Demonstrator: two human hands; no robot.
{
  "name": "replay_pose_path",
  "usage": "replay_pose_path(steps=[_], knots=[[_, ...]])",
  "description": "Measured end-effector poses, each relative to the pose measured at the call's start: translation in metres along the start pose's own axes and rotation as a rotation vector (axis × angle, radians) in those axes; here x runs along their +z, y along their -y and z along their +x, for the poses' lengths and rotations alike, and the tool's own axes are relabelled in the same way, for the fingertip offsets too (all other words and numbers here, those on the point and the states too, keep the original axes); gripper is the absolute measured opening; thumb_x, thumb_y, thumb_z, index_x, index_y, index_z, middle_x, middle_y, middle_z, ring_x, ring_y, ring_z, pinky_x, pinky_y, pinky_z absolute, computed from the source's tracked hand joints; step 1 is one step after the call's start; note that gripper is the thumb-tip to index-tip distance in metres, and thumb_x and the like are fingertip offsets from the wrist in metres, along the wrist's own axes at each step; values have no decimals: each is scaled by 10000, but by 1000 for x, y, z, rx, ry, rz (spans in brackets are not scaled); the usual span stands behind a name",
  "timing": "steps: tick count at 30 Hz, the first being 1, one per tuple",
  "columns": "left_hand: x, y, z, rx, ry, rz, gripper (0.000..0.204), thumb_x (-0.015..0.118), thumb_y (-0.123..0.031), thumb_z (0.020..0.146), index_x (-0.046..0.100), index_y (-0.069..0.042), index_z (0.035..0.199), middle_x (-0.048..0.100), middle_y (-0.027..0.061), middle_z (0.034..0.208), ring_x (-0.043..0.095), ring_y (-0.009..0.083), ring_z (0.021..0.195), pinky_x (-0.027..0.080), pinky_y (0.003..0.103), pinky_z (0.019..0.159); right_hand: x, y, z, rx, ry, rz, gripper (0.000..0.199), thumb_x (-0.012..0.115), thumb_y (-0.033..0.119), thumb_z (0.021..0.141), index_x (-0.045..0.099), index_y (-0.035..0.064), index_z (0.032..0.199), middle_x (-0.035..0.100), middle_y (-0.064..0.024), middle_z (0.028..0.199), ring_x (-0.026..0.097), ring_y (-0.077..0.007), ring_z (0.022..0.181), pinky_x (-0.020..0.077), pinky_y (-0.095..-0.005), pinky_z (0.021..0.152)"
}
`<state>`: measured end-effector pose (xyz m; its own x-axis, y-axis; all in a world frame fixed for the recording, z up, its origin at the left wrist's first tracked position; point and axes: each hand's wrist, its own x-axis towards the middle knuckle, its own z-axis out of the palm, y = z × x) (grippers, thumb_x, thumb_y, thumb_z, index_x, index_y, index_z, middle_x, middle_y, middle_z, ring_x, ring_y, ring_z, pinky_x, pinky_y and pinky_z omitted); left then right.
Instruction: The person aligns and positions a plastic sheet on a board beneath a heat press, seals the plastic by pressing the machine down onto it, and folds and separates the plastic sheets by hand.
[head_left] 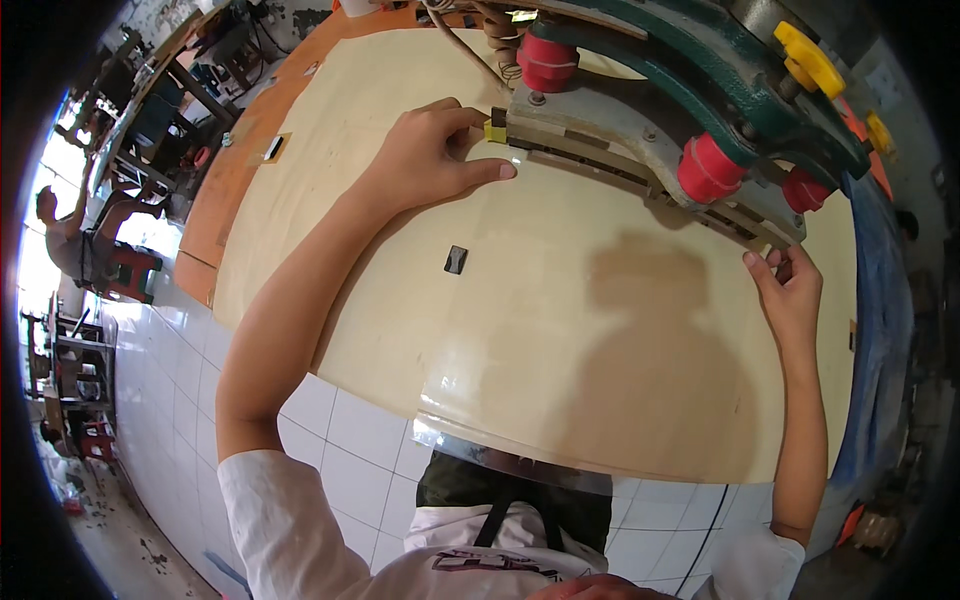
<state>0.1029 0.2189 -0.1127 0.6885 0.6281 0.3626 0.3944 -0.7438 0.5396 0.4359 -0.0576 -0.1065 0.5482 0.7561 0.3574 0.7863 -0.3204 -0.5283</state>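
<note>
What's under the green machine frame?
Red mounts, a grey metal plate and a long narrow bar along its near edge. The pale tabletop directly beneath them is covered; whatever lies there can't be seen.

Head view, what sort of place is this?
Probably a workshop: a green-framed machine over a cream-topped worktable, a workbench off to the left, and a person seated near it on a red stool.

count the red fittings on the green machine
3 on the green machine: left red fitting at its left side, middle red fitting toward its right, right red fitting beyond that; others may be hidden.
</note>
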Motion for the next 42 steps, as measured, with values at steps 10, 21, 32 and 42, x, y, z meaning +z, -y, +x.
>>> replay_pose_path(steps=[10,21,32,42], knots=[[2,1,-1,6,11,-44,498,874,-331,710,670,57,947,474,55,725,449,145,634,396,317,574,2,-3,0,-20,-5,31,350,806,207,787,525,6,730,506,-27,633,419,-106,560,358,-277,523],[0,2,0,39,-1,19,517,843,-401,686,708,18,957,526,74,692,506,201,614,426,332,588,3,-11,1,-31,-12,111,349,819,210,766,529,19,735,502,-16,637,419,-92,555,343,-263,508],[0,-1,-1,38,-3,-9,483,870,-331,710,676,46,942,479,61,719,442,154,623,378,313,569,2,-8,1,-28,-12,63,351,820,205,758,523,20,740,486,-9,634,406,-90,551,341,-266,508],[1,-7,2,-19,23,-22,429,855,-271,721,656,53,920,469,49,740,429,135,638,370,304,572,2,-17,1,-37,-37,79,346,824,206,746,542,5,761,500,-23,654,420,-98,546,361,-271,515]])
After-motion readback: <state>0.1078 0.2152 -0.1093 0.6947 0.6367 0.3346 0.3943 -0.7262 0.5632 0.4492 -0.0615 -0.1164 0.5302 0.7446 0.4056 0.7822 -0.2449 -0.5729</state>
